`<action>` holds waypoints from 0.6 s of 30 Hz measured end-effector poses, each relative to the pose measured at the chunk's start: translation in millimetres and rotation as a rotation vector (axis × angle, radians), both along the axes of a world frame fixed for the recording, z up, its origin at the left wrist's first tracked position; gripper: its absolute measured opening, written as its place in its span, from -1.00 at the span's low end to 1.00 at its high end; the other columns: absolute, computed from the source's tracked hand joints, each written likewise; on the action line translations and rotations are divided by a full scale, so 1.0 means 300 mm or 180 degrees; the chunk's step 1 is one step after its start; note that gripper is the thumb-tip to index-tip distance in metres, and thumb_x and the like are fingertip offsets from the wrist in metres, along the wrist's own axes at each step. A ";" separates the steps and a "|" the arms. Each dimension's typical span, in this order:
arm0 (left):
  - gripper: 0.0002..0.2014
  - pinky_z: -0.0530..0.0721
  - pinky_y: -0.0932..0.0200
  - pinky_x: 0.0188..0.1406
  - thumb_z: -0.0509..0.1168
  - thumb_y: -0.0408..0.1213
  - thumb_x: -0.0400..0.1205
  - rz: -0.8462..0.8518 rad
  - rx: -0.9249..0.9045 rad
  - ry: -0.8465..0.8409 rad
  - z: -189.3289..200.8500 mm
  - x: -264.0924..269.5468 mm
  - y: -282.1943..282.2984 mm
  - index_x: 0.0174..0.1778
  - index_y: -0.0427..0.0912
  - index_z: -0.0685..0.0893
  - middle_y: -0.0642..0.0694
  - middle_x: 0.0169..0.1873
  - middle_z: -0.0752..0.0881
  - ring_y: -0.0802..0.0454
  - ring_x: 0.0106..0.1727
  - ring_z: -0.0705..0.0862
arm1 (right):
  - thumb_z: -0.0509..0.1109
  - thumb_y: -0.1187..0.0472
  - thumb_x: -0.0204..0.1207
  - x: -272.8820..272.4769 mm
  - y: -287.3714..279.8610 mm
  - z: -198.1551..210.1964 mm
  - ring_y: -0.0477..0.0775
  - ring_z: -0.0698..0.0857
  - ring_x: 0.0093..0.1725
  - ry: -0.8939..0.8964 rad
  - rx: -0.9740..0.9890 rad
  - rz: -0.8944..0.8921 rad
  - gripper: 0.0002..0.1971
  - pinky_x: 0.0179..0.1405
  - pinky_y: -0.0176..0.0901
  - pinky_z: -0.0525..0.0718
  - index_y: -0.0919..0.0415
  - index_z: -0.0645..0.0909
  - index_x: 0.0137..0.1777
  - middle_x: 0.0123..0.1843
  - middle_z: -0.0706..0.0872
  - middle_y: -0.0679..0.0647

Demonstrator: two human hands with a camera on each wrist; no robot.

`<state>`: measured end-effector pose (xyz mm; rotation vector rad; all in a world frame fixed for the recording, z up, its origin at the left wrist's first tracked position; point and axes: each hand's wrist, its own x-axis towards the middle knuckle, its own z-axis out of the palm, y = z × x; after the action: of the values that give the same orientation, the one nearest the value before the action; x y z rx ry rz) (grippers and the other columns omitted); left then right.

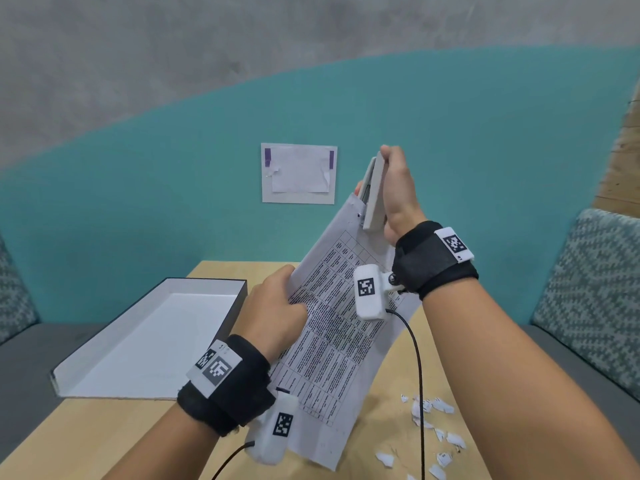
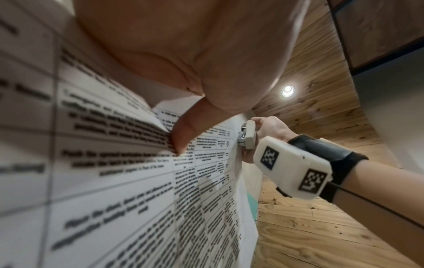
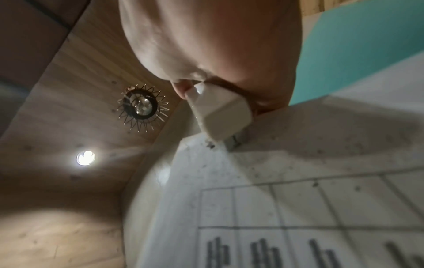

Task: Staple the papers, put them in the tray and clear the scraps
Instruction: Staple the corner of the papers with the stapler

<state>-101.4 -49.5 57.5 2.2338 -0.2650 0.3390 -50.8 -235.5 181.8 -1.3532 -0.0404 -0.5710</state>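
My left hand (image 1: 277, 306) grips the left edge of the printed papers (image 1: 332, 344), which are held up tilted above the table; its thumb (image 2: 183, 134) presses on the text side. My right hand (image 1: 398, 188) grips a white stapler (image 1: 374, 192) whose mouth sits over the papers' top corner. The left wrist view shows the stapler (image 2: 249, 136) on that far corner, and the right wrist view shows the stapler (image 3: 220, 114) close up against the papers (image 3: 298, 181). A white tray (image 1: 145, 341) with a dark rim lies on the left of the table. Torn paper scraps (image 1: 433, 431) lie at the front right.
The wooden table (image 1: 104, 431) stands against a teal wall with a taped white sheet (image 1: 299, 173). Patterned cushions (image 1: 588, 289) flank it on a grey bench. Black cables (image 1: 419, 375) hang from the wrist cameras.
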 end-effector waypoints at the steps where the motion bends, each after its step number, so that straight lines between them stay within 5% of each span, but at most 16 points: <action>1: -0.74 0.82 -0.11 -0.03 0.34 -0.37 0.48 -0.0003 -0.0003 -0.0002 -0.001 -0.002 -0.001 0.03 0.02 0.65 -0.01 -0.18 0.83 -0.15 -0.09 0.81 | 0.22 -0.20 0.60 -0.001 0.001 0.001 0.07 0.58 -0.52 -0.0015 0.0018 -0.0009 -0.62 -0.41 -0.15 0.59 0.12 0.47 -0.20 -0.43 0.60 0.10; 7: -0.71 0.81 -0.13 -0.04 0.34 -0.34 0.44 -0.0042 0.0056 -0.0086 0.001 -0.012 -0.012 0.03 0.07 0.63 0.00 -0.21 0.83 -0.18 -0.10 0.80 | 0.23 -0.33 0.53 -0.003 0.018 0.000 0.09 0.62 -0.56 -0.0281 0.0058 -0.0590 -0.52 -0.30 -0.03 0.61 0.07 0.34 -0.33 -0.31 0.57 0.24; 11: -0.70 0.79 -0.16 -0.02 0.33 -0.32 0.42 -0.0086 0.0108 -0.0167 -0.001 -0.017 -0.022 0.04 0.06 0.62 -0.02 -0.19 0.84 -0.23 -0.05 0.80 | 0.18 -0.39 0.47 -0.010 0.028 0.000 0.10 0.41 -0.43 -0.0421 0.0074 -0.0981 -0.37 -0.29 0.05 0.53 0.07 0.21 -0.62 -0.56 0.32 -0.07; 14: -0.72 0.79 -0.16 -0.02 0.34 -0.37 0.48 -0.0130 0.0107 -0.0205 -0.003 -0.025 -0.028 0.05 0.03 0.63 -0.02 -0.17 0.84 -0.21 -0.06 0.79 | 0.23 -0.35 0.50 -0.011 0.030 0.002 0.14 0.37 -0.43 -0.0515 0.0367 -0.0932 -0.45 -0.38 0.00 0.51 0.02 0.24 -0.51 -0.42 0.32 0.16; 18: -0.67 0.78 -0.14 -0.01 0.33 -0.39 0.49 -0.0133 0.0122 -0.0295 -0.002 -0.034 -0.034 0.13 0.04 0.64 -0.01 -0.14 0.85 -0.21 -0.02 0.79 | 0.28 -0.30 0.52 -0.020 0.025 0.007 0.14 0.40 -0.51 -0.0523 0.0614 -0.0837 -0.47 -0.47 -0.09 0.51 0.18 0.34 -0.32 -0.31 0.33 0.18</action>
<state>-111.7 -59.7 56.8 2.2498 -0.3699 0.4185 -56.7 -228.1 183.8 -1.1285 0.0588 -0.8848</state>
